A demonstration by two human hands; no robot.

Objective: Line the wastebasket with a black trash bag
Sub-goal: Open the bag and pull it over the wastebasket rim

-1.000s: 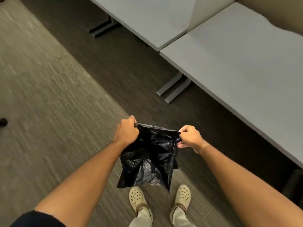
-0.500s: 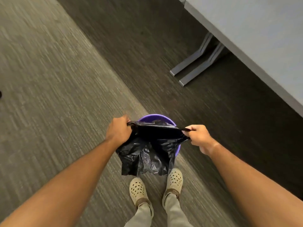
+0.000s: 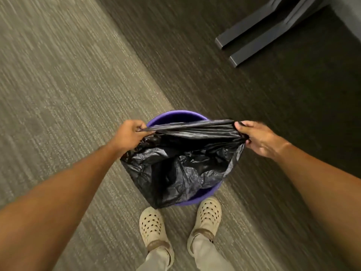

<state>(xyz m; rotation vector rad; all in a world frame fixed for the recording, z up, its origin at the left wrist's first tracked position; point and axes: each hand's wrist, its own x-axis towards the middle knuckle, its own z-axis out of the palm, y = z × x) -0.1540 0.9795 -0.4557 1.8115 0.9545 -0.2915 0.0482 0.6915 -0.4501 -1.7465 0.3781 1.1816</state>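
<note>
A crumpled black trash bag (image 3: 179,165) hangs stretched between my hands, directly above a round purple wastebasket (image 3: 175,116) on the carpet. My left hand (image 3: 129,135) grips the bag's top edge on the left, my right hand (image 3: 257,138) grips it on the right, and the edge is pulled taut. The bag hides most of the basket; only its far rim and a piece of the near rim (image 3: 203,196) show. Whether the bag's bottom is inside the basket I cannot tell.
My two feet in cream clogs (image 3: 152,227) stand just behind the basket. Grey metal desk legs (image 3: 254,38) rest on the darker carpet at the upper right. Lighter carpet (image 3: 58,94) spreads to the left.
The view has tilted down and closed in, bringing the purple wastebasket into sight under the bag. My hands have pulled farther apart, stretching the bag's top edge wider.
</note>
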